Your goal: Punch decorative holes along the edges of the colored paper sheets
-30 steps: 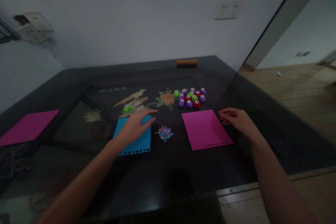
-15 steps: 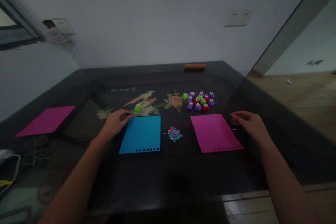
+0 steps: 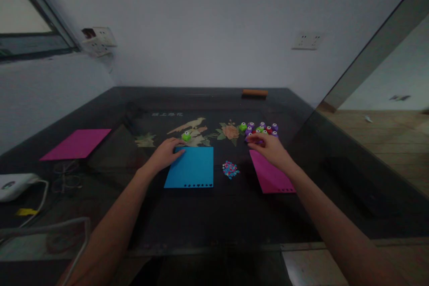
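My left hand (image 3: pixel 166 154) rests at the top left corner of a blue paper sheet (image 3: pixel 192 169) with punched holes along its near edge. A lone green punch (image 3: pixel 186 136) sits just beyond that hand. My right hand (image 3: pixel 270 147) lies over the far end of a pink sheet (image 3: pixel 273 178), its fingertips at the near edge of a cluster of small purple, red and green punches (image 3: pixel 259 128). Whether the fingers hold one of them is unclear. A little pile of punched paper bits (image 3: pixel 230 169) lies between the two sheets.
The dark glass table (image 3: pixel 208 219) has a bird-and-flower picture beneath it. A second pink sheet (image 3: pixel 77 144) lies far left, a white device with a cable (image 3: pixel 15 185) nearer. An orange block (image 3: pixel 255 93) sits at the back edge. Wooden floor lies to the right.
My right hand has moved left and forward from beside the pink sheet to the punch cluster. My left hand stays at the blue sheet's corner. The view has shifted left.
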The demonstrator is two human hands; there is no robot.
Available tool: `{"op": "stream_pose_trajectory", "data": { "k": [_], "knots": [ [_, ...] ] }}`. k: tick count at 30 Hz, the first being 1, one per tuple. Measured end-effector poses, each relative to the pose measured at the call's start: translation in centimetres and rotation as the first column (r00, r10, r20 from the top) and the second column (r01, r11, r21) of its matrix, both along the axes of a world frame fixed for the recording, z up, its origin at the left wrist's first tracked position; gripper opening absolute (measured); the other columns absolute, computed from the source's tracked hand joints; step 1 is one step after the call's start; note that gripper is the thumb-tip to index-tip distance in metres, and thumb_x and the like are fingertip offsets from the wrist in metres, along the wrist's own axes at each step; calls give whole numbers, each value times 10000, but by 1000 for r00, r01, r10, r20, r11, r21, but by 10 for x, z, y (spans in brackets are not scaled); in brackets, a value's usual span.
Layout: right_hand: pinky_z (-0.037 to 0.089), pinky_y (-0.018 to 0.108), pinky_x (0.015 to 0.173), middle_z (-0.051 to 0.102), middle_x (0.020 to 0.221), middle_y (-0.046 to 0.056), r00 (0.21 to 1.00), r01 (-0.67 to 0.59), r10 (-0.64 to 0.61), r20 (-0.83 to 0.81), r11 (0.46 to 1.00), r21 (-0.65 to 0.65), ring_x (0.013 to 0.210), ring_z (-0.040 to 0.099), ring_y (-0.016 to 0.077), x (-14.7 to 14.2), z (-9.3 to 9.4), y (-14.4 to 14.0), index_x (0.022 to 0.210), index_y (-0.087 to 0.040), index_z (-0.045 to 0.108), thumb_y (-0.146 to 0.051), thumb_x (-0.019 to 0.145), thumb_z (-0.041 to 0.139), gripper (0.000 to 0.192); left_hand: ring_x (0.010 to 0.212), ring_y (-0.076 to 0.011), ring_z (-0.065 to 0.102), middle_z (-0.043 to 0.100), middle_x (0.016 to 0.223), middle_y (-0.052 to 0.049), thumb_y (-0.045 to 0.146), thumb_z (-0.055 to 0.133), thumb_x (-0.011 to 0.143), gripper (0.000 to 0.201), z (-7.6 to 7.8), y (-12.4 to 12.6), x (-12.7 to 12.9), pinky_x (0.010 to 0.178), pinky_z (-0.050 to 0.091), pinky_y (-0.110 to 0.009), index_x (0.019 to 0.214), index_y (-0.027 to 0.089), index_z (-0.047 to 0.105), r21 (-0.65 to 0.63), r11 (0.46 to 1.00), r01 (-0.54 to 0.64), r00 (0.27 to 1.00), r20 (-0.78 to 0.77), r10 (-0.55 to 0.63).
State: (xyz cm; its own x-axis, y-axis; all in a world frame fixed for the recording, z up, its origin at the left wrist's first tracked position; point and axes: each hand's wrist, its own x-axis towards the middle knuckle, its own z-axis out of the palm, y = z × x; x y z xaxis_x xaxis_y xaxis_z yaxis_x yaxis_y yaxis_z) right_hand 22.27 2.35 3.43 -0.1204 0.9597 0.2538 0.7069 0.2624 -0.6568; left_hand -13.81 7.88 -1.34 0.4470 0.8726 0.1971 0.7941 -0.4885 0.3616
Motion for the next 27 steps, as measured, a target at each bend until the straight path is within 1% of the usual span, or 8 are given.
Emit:
{"op": "stream_pose_trajectory", "data": {
  "k": [4,7,9,11,14,17,21,27],
  "knots": [
    [476,326,777,675,963,90,981,-159,166,98,984,-79,866,626,194,-55,-16,30,969,-139,650,-143,728,630,241,1077,-264,494,566,1134,-102,463,514,793,432,-1,-2,0,927,376,-408,1123,192,578,-29,999,18,999,-31,-19],
    [456,335,813,662,995,97,961,-173,195,194,977,-128,939,606,212,-83,-28,47,989,-149,650,-149,731,640,258,1083,-267,478,540,1150,-104,518,542,759,519,-1,-2,-2,930,369,-395,1162,192,554,-41,999,6,999,-42,-8],
    [446,347,821,640,1023,108,949,-166,194,250,977,-130,978,583,231,-94,-33,53,1001,-156,644,-224,739,655,270,1070,-273,475,530,1136,-102,549,574,720,576,-1,-2,-3,915,376,-390,1176,197,544,-53,999,-13,999,-51,11],
    [441,367,818,612,1037,123,930,-174,204,305,977,-122,986,560,256,-101,-36,56,999,-150,634,-347,718,681,346,1055,-282,473,524,1120,-100,566,611,676,616,0,-2,-4,897,382,-392,1174,210,544,-78,996,-30,997,-72,25],
    [439,397,796,574,1032,135,905,-190,222,364,974,-121,979,527,288,-106,-37,54,997,-135,606,-507,634,707,530,1051,-297,467,516,1121,-106,561,661,618,655,3,-4,-2,889,379,-404,1158,208,545,-122,991,-50,993,-109,36],
    [426,423,794,541,1049,142,891,-161,199,408,979,-126,1008,487,318,-110,-36,50,1009,-131,578,-559,564,727,635,1049,-304,461,515,1122,-112,548,692,580,683,5,-4,0,891,370,-411,1141,193,536,-134,989,-67,990,-135,49],
    [404,432,816,519,1058,136,881,-148,203,427,976,-158,1026,462,321,-113,-34,46,1009,-135,559,-511,557,750,618,1046,-301,459,522,1119,-102,556,692,571,682,3,-3,0,882,368,-409,1127,199,526,-143,988,-64,990,-133,45],
    [386,407,834,503,1036,102,902,-177,241,358,963,-203,1023,449,292,-114,-38,48,971,-166,561,-453,574,759,528,1033,-304,461,529,1093,-106,552,702,558,696,3,-2,0,877,365,-403,1127,191,526,-164,985,-49,993,-114,31]
  ]
}}
